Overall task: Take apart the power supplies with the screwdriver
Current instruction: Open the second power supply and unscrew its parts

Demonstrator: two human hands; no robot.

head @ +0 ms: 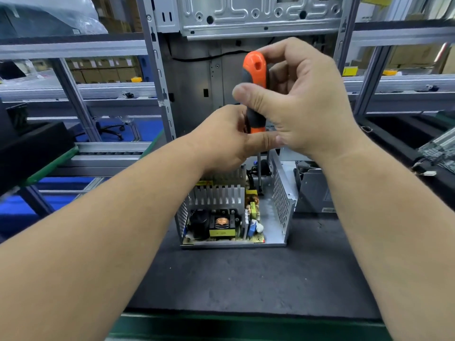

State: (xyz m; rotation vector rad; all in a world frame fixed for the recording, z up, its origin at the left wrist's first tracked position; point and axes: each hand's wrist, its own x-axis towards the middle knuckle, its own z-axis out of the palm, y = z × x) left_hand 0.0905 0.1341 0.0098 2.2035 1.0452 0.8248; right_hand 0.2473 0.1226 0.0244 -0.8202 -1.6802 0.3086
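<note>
An open power supply (280, 212) stands on the dark mat, its lid off, showing a circuit board with coils and finned heat sinks. A screwdriver (255, 77) with an orange and black handle stands upright over it, its shaft reaching down into the back right of the case. My right hand (300, 99) grips the upper handle with curled fingers and thumb. My left hand (226, 141) holds the lower handle, thumb across its front. The screwdriver tip is lost among the components.
A second grey metal unit (312, 190) sits just right of the power supply. A tall metal computer chassis (221, 25) rises behind. A roller conveyor (108, 153) runs at the left, a black box (29, 148) beside it. Wires and a board (438, 153) lie at the far right.
</note>
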